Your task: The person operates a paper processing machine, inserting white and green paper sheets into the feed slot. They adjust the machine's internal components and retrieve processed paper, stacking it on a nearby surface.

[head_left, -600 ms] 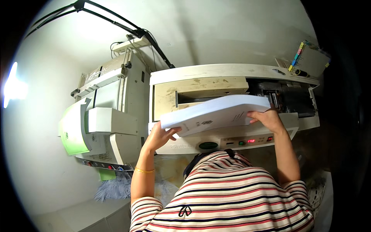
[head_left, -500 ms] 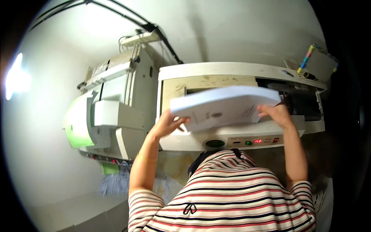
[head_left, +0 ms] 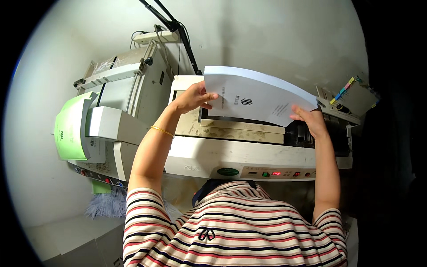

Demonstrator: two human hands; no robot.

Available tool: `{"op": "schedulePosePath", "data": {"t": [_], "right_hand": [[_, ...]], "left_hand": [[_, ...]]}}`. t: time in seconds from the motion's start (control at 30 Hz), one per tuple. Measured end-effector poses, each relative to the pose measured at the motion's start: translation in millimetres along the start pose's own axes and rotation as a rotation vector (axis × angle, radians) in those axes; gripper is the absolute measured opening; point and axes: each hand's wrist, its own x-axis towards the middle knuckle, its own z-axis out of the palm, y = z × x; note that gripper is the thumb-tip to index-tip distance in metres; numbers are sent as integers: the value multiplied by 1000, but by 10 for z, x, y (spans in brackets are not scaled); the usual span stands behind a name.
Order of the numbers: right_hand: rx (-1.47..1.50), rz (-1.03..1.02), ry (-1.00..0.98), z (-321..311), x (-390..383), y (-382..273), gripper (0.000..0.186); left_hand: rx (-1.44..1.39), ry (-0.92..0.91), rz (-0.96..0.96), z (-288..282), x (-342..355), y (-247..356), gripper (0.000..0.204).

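Between my two hands hangs a thick stack of white paper sheets [head_left: 258, 95], with dark print on the face toward me. My left hand [head_left: 195, 96] grips its left end, thumb on the printed face and the other fingers mostly behind. At the right end my right hand [head_left: 310, 120] holds it the same way, its back fingers hidden. The stack bows in the middle and is held above the open top of a cream-coloured binding machine [head_left: 231, 153]. A slot and a flat metal plate [head_left: 242, 132] show beneath it.
Left of the machine stands a grey paper-handling machine [head_left: 138, 89] with green-covered booklets [head_left: 71, 129] on it. Shredded paper [head_left: 106, 202] hangs below. A holder with coloured clips [head_left: 344, 91] is at the back right. A black lamp arm [head_left: 189, 49] rises behind.
Both hands have carried the paper stack farther back, away from my body, and the machine's slot now shows below it. The whole view has shifted slightly too.
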Motion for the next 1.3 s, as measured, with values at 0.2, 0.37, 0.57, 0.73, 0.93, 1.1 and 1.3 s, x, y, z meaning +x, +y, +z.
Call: {"op": "schedulePosePath", "data": {"t": [0.2,0.37,0.57,0.73,0.93,1.1,1.3], "right_hand": [[58,-8,-11,12,26,230,46],[72,4,-22,132,34,561,34],[-342,176,22,226,145,984,31],[-129,7,-68,225,206,1135,36],[-181,42,-50,272,144,1223,40],[-226,59,-97,278,155,1260,40],[-184,-117,-95,173,146,876,30]], "left_hand": [[20,21,4,-10,-10,-193,46],[88,68,-57,-68,-58,-597,37],[512,161,119,43,-149,-929,46],[634,245,102,95,-163,-967,37],[675,287,111,215,-262,-988,49],[616,326,185,331,-254,-1044,45],[614,316,229,215,-273,-1054,40]]}}
